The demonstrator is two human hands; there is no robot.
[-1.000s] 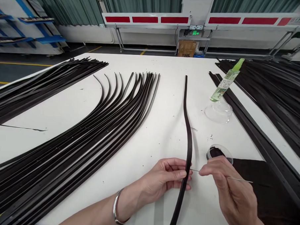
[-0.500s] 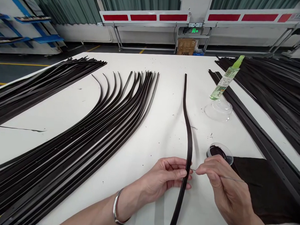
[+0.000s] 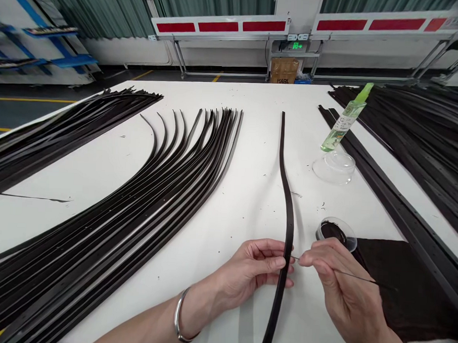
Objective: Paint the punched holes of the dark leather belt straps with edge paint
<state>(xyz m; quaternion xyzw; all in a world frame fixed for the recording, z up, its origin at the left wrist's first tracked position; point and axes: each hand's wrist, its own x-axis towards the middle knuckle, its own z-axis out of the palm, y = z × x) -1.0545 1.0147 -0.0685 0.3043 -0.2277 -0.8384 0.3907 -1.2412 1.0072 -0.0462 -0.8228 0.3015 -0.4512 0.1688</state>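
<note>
A long, narrow black strap (image 3: pixel 287 204) runs up the middle of the white table (image 3: pixel 252 157). My left hand (image 3: pixel 257 269) pinches it near the front, thumb on the face and fingers behind. To its right, my right hand (image 3: pixel 345 283) is closed around a thin metal rod (image 3: pixel 355 274). The rod's tip meets the strap's right edge beside my left fingertips, and its rear end sticks out behind my right hand over a black cloth (image 3: pixel 416 306). Just beyond the right hand stands a small clear dish (image 3: pixel 349 237) with dark paste (image 3: pixel 333 231) in it.
Several black straps (image 3: pixel 148 188) fan out on the left, with another pile (image 3: pixel 83 119) behind them. More straps (image 3: pixel 413 134) lie at the right. A green spray bottle (image 3: pixel 347 118) and a clear lid (image 3: pixel 335 168) stand at the right back.
Both hands keep nearly the same place. The rod's rear end now shows further out to the right and lower. The strap's near end has shifted slightly right.
</note>
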